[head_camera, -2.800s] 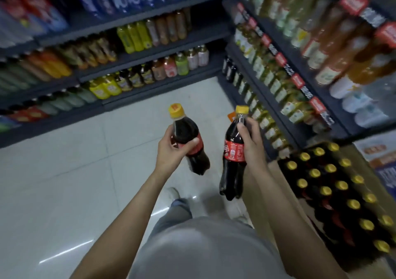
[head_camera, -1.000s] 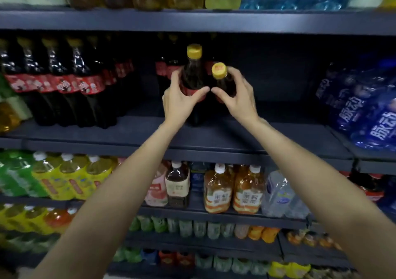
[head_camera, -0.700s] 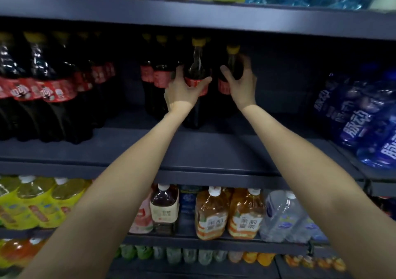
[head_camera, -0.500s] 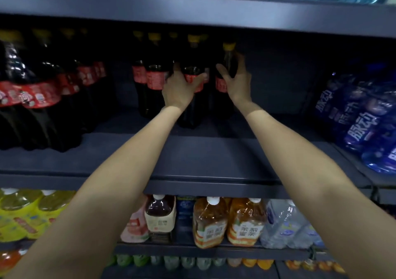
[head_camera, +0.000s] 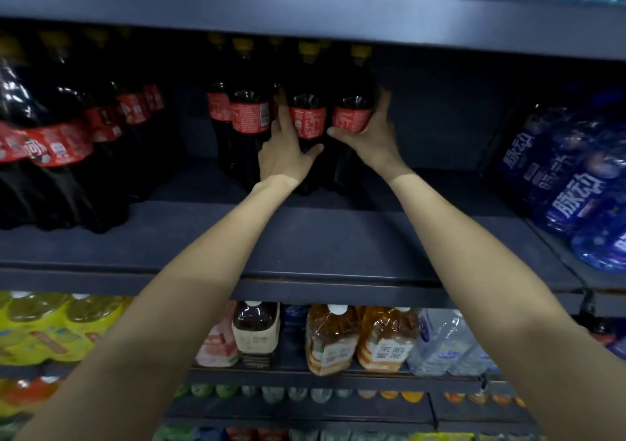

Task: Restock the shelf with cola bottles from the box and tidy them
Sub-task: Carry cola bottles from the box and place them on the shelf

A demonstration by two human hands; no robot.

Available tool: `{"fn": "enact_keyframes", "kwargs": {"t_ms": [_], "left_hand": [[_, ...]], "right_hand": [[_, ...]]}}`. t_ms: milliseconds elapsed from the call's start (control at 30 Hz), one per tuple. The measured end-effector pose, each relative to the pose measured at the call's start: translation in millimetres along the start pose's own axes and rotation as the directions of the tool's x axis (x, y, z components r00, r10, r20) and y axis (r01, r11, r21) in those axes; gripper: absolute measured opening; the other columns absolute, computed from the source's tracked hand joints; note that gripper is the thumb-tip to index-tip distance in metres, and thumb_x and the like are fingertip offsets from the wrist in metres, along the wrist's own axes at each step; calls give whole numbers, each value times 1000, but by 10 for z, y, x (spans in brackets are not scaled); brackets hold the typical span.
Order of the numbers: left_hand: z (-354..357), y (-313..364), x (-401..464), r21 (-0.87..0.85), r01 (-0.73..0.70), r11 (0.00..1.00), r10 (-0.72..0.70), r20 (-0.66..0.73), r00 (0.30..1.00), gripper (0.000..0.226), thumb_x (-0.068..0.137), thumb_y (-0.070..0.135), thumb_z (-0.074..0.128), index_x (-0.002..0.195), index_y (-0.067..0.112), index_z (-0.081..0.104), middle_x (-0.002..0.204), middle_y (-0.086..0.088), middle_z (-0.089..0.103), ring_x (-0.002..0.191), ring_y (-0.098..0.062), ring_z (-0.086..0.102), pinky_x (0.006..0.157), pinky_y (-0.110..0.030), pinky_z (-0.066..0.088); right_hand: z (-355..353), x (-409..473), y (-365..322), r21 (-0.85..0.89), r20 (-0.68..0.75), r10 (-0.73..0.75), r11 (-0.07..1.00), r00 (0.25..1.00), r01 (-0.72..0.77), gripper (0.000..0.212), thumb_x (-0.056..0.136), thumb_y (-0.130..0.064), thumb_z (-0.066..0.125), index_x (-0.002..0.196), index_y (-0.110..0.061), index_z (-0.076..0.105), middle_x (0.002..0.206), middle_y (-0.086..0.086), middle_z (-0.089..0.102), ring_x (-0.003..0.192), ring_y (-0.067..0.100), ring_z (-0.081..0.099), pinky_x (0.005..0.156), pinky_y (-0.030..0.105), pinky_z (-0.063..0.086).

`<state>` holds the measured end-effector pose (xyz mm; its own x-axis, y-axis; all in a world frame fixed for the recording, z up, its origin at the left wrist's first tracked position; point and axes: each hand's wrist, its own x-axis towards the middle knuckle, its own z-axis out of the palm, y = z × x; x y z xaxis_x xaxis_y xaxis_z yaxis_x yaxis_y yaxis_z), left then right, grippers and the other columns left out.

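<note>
Two dark cola bottles with red labels and yellow caps stand upright deep on the grey shelf [head_camera: 321, 237]. My left hand [head_camera: 288, 149] wraps the lower body of the left cola bottle [head_camera: 307, 118]. My right hand [head_camera: 371, 135] grips the right cola bottle [head_camera: 352, 115] around its label. Just left of them stand more small cola bottles [head_camera: 249, 115] in a row. The box is out of view.
Large cola bottles [head_camera: 50, 142] fill the shelf's left end, and blue shrink-wrapped packs [head_camera: 576, 183] the right. The shelf board above [head_camera: 305, 10] hangs low over the caps. Tea and water bottles [head_camera: 382, 339] line the shelf below. Bare shelf lies in front of the placed bottles.
Both hands have pushed the two bottles further back on the shelf beside the standing row and slid lower on the bottles. The camera has moved closer.
</note>
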<state>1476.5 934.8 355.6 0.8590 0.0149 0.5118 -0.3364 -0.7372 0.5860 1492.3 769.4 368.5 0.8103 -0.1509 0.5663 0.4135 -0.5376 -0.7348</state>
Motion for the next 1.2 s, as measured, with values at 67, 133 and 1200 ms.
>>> {"fn": "enact_keyframes", "kwargs": {"t_ms": [67, 133, 1200], "left_hand": [[-10, 4, -1, -5, -4, 1000, 4, 13, 1000, 104, 82, 39, 68, 151, 21, -8, 145, -15, 40, 119, -40, 52, 92, -46, 45], [-22, -17, 11, -18, -10, 1000, 11, 32, 999, 106, 82, 38, 69, 150, 21, -10, 144, -16, 41, 121, -40, 51, 94, -46, 45], [-719, 407, -1982, -636, 144, 758, 118, 350, 929, 24, 93, 14, 57, 117, 15, 59, 101, 8, 67, 94, -7, 65, 85, -21, 51]], "right_hand": [[35, -14, -7, 43, 15, -13, 999, 1000, 12, 97, 68, -29, 84, 141, -17, 23, 123, -9, 50, 112, 7, 51, 94, 20, 43], [66, -28, 5, 84, 15, -15, 996, 1000, 14, 92, 71, -22, 82, 141, -12, 24, 123, -8, 49, 111, 6, 51, 89, 7, 42], [-866, -2605, -777, -553, -44, 12, 833, 999, -34, 19, 88, -14, 59, 106, -10, 62, 90, 3, 69, 83, 24, 65, 75, 36, 49]]}}
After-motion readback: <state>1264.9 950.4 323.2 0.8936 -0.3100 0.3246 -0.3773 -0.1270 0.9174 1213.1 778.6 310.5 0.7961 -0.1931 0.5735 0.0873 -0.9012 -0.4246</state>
